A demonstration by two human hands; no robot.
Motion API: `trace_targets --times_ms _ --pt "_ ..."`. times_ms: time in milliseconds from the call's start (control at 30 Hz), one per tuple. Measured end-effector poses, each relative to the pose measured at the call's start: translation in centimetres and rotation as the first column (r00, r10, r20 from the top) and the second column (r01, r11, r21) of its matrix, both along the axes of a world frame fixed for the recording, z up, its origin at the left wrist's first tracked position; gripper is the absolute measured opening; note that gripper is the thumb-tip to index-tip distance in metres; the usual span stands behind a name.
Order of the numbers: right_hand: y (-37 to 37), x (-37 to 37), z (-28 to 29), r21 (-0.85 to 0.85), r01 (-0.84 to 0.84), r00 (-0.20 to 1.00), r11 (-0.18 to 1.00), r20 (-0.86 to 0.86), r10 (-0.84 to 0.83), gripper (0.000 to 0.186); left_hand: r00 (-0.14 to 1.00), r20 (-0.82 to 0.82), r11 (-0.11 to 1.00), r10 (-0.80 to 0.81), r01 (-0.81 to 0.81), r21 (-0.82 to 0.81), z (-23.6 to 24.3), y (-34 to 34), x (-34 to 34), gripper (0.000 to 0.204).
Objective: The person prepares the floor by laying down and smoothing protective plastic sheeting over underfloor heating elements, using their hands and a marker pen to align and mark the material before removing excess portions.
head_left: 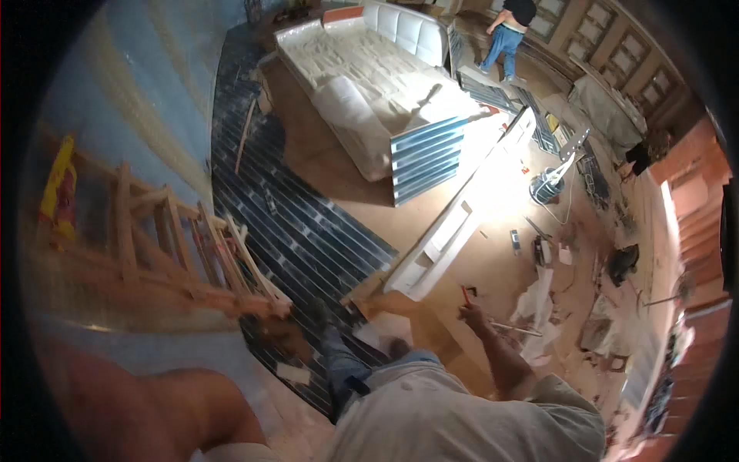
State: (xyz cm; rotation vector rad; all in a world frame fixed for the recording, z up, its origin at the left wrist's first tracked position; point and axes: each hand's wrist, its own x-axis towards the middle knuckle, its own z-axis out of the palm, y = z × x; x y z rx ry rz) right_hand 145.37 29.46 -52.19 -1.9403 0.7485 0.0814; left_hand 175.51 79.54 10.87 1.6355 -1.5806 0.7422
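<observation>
My right hand [475,315] is out in front of me at the right, above the brown floor sheet. Its fingers are closed around a slim red tool [465,296] with a small dark part beside it; the exact kind is too small to make out. A pale stick [516,329] shows just past my right forearm. My left arm [162,404] fills the lower left, blurred and very near, and its hand does not show. A wooden ladder-like frame [173,231] leans along the blue wall on that side, with a yellow and red object [58,189] on it.
Dark striped sheeting [308,239] covers the floor at left. A plastic-wrapped bed [350,115] stands ahead, with a long white panel [439,246] nearer me. A bright work lamp [545,187], tools and scraps lie at right. Another person [506,38] stands far off.
</observation>
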Motion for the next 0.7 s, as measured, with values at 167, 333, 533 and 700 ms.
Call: trace_targets --times_ms 167,333,533,700 --pt "8.6 8.0 2.8 0.022 0.328 0.913 0.944 -0.265 -0.311 0.024 0.999 0.032 0.999 -0.038 0.039 -0.015 1.3 3.3 13.0 0.022" --pt "16.9 14.7 10.6 -0.077 0.441 0.859 0.894 -0.252 -0.446 0.026 0.934 -0.2 0.955 -0.295 0.282 -0.093 0.2 3.9 20.7 0.021" --pt "18.1 27.7 10.1 -0.121 0.391 0.867 0.912 -0.285 -0.409 0.031 0.955 -0.024 0.941 -0.296 0.287 -0.182 2.6 4.2 31.8 0.021" --pt "14.7 36.7 6.4 -0.139 0.37 0.877 0.919 -0.273 -0.395 0.036 0.945 0.145 0.928 -0.293 0.318 -0.196 4.9 -0.8 44.0 0.021"
